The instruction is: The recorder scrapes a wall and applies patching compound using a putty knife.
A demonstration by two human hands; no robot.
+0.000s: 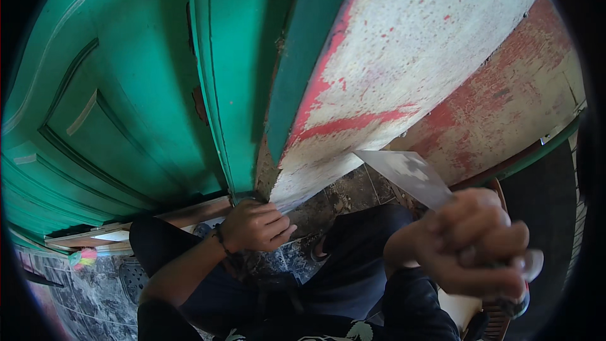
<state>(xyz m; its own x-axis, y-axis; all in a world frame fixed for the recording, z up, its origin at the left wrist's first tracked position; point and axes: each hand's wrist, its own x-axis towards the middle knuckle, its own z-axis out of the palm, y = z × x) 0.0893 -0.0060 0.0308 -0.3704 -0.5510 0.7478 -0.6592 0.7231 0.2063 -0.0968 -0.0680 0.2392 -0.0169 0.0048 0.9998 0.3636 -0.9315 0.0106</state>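
Note:
A putty knife with a wide, smeared metal blade is gripped in my right hand, at the lower right. My fingers wrap round its handle, which is mostly hidden. The blade points up and left, its corner overlapping the lower part of the white wall; whether it touches cannot be told. Patches and a band of pink paint mark that wall. My left hand is closed, fingers curled, by the foot of the wall's corner beside the green door frame. Anything inside those fingers is hidden.
A green panelled door fills the left side. Further right, a second wall has worn red paint. Below are my bent legs in dark trousers and a stained tiled floor. A dark sandal lies at lower left.

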